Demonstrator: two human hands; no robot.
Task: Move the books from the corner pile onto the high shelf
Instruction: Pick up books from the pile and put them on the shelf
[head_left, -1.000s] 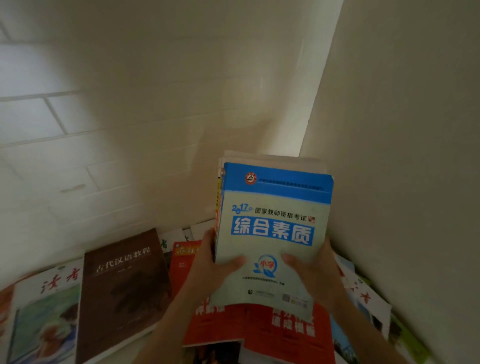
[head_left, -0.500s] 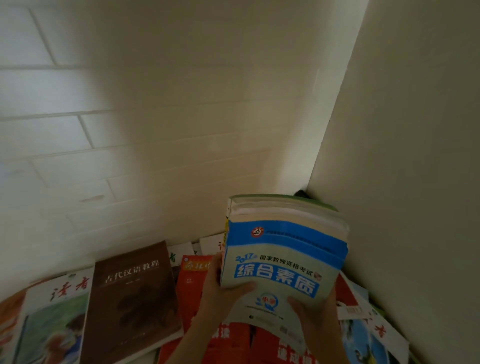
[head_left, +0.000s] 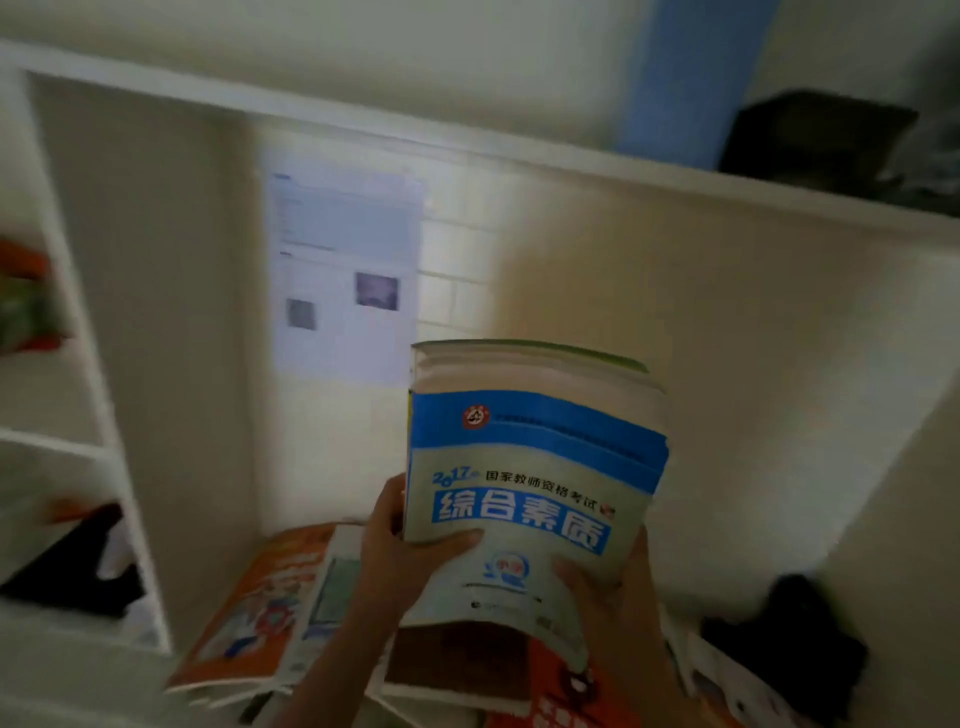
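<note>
Two hands carry a stack of books (head_left: 535, 467): left hand (head_left: 400, 551) and right hand (head_left: 608, 582) each grip a lower corner, thumbs on the blue cover, probably steadying it for the lift. It hangs below the high shelf (head_left: 571, 156), above the corner pile (head_left: 291, 613).

A pale printed sheet (head_left: 345, 275) hung on the tiled wall (head_left: 457, 291) at eleven o'clock. At two o'clock a dark box (head_left: 810, 137) sat beside a blue strip (head_left: 685, 78). A black, blurred object (head_left: 789, 644) lay at four o'clock; another dark item (head_left: 78, 566) at eight.
</note>
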